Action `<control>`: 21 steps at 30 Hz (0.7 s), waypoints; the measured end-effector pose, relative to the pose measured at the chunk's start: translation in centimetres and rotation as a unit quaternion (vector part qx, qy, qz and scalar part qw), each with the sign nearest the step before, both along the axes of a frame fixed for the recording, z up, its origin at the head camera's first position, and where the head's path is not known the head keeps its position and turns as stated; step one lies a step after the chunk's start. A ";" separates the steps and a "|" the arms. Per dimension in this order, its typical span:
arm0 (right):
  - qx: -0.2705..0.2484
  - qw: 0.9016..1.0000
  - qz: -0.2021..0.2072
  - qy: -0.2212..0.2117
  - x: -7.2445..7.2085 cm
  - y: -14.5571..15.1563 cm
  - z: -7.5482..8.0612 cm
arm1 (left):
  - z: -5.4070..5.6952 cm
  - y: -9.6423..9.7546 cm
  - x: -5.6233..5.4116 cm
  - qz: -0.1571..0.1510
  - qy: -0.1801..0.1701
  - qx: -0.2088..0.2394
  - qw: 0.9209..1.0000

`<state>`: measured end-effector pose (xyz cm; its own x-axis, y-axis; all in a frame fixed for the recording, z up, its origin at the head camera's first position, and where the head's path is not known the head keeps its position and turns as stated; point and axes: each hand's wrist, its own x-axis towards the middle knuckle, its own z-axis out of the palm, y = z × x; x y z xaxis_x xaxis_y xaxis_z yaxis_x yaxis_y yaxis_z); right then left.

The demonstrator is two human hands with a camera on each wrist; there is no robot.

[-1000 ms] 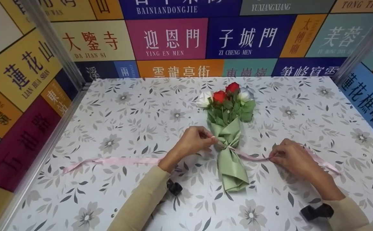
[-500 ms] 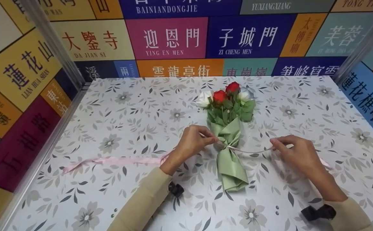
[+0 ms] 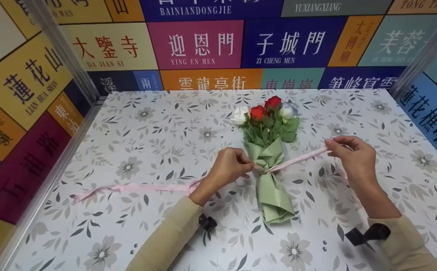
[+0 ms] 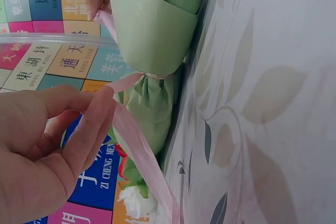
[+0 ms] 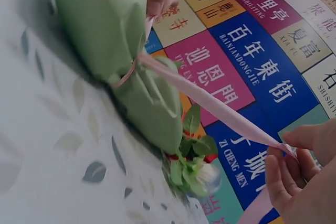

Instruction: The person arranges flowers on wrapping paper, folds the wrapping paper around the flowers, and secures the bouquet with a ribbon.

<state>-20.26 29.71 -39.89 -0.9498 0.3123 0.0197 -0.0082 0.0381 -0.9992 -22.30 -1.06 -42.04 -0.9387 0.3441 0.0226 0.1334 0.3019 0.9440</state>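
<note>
A bouquet (image 3: 270, 158) of red and white roses lies on the table, wrapped in green paper (image 3: 275, 199). Pink ribbon circles its narrow waist. Close against that waist, my left hand (image 3: 230, 165) pinches one side of the ribbon (image 4: 144, 156) between thumb and fingers; its tail trails off to the left. Out to the right and raised, my right hand (image 3: 355, 154) pinches the other length of ribbon (image 5: 210, 100), which runs taut from the waist up to the fingertips. The rest of that tail hangs below the right hand.
The table (image 3: 158, 226) has a white floral cover. Behind it stands a wall (image 3: 199, 45) of coloured panels with Chinese lettering, and similar panels flank both sides. A black strap piece shows at each wrist.
My right hand has risen and moved away from me, lifting its ribbon length from slack to taut and slanting upward. The left hand has stayed almost in place, keeping its pinch.
</note>
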 end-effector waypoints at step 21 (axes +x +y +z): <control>-0.188 0.967 0.172 -0.019 -1.3 -2.6 1.7 | -0.7 -1.0 -0.9 -0.015 -0.002 -0.024 1.000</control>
